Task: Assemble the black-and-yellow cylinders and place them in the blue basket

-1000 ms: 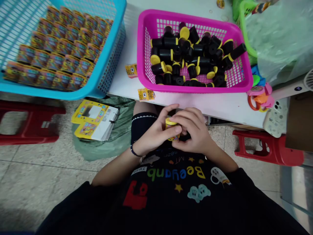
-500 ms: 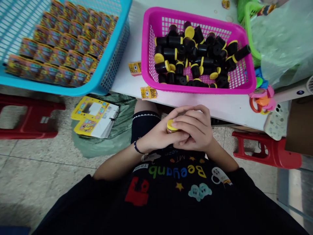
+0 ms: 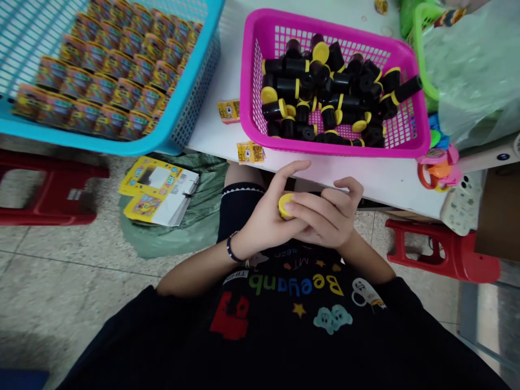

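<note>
Left: a basket (image 3: 195, 92) of boxed tubs (image 3: 109, 92) stood on the desk (image 3: 365, 189).
Right: a second basket (image 3: 252, 92) of capped tubes (image 3: 329, 103) stood there too.

Three baskets stand on the table (image 3: 325, 187): the pink basket (image 3: 246, 81), one blue basket (image 3: 190, 92) left of it and one green basket (image 3: 420, 54) right of it. Two yellow cards (image 3: 228, 111) lie beside the pink basket, and two red stools (image 3: 49, 187) stand below it. The left hand (image 3: 264, 222) and right hand (image 3: 325, 219) hold one yellow-capped tub (image 3: 285, 206).
</note>
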The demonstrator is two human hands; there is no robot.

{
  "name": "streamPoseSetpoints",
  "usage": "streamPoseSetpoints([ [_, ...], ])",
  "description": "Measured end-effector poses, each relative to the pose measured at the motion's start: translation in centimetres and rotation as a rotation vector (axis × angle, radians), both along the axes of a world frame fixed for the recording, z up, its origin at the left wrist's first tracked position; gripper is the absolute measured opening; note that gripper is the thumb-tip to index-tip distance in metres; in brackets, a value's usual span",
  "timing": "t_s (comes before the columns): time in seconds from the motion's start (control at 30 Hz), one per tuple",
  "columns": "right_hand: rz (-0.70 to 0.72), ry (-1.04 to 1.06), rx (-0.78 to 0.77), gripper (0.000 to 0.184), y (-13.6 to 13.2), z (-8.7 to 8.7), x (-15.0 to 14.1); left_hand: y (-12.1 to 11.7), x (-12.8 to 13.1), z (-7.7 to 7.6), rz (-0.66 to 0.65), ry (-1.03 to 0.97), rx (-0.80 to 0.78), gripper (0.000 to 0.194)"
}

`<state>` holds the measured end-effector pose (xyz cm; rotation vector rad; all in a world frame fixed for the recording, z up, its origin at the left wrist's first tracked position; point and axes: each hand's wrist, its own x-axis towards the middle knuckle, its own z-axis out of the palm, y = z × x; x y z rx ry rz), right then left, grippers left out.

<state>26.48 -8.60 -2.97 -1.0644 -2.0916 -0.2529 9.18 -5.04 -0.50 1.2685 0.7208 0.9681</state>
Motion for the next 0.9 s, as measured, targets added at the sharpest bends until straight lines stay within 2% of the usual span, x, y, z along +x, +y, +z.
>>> streamPoseSetpoints([
  [0.13,0.057,0.038,-0.048,0.037,0.0,-0.2,0.5,0.9,-0.9,0.8,-0.184,-0.013,0.175,0.068],
  [0.27,0.182,0.049,-0.252,0.032,-0.6,-0.4,1.8,1.2,-1.2,1.1,-0.310,-0.060,0.159,0.071],
  [0.33,0.179,0.058,-0.291,0.034,-0.9,-0.4,2.1,1.0,-1.3,1.0,-0.295,-0.031,0.146,0.073],
  [0.43,0.074,0.030,-0.218,0.035,-1.0,-0.6,1.7,0.6,-1.3,0.9,-0.234,0.020,0.151,0.075],
  [0.5,0.020,0.004,-0.227,0.034,-0.8,-1.0,1.3,0.4,-1.3,0.9,-0.219,0.026,0.145,0.075],
  [0.63,0.059,0.014,-0.302,0.033,-0.6,-1.5,1.2,0.1,-1.0,1.0,-0.219,-0.001,0.161,0.076],
  [0.77,0.064,-0.018,-0.326,0.033,-0.6,-0.9,1.3,-0.2,-0.7,0.8,-0.167,0.026,0.183,0.076],
  [0.83,0.055,-0.026,-0.262,0.035,-0.5,-0.4,1.1,-0.2,-0.8,0.4,-0.140,0.055,0.206,0.076],
  [0.9,0.039,-0.034,-0.113,0.036,-0.2,0.0,0.8,0.0,-0.9,0.0,-0.130,0.058,0.251,0.078],
])
